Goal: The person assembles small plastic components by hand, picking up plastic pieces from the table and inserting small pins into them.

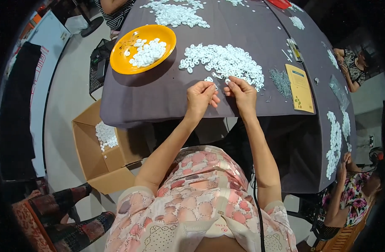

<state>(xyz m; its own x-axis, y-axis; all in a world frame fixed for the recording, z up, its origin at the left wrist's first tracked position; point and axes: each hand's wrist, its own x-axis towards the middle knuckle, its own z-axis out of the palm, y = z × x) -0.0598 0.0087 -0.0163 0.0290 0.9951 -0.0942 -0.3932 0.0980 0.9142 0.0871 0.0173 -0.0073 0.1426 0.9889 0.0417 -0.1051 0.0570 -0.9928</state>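
- The left hand (199, 97) and the right hand (242, 93) meet at the near edge of the dark grey cloth-covered table (159, 92), fingertips pinched together around something tiny between them. It looks like one small white plastic ring piece (216, 87), possibly with a thin metal part, but it is too small to tell for sure.
- Both hands are closed in a fine pinch rather than a fist; the other fingers curl loosely.
- The big heap of small white plastic ring pieces (224, 63) lies on the cloth just beyond the fingertips, nearly touching the right hand's knuckles.
- Risk: the pinched piece is so small that a slip of either thumb could flick it off the table edge, which lies just beneath the wrists.
- Risk: the right hand could nudge the heap and scatter pieces.
- A small pile of thin grey metal bits (279, 80) lies to the right of the heap, near the right hand.
- The round orange plate (123, 63) holding more white pieces sits well to the left, and an open brown cardboard box (96, 168) stands on the floor below.
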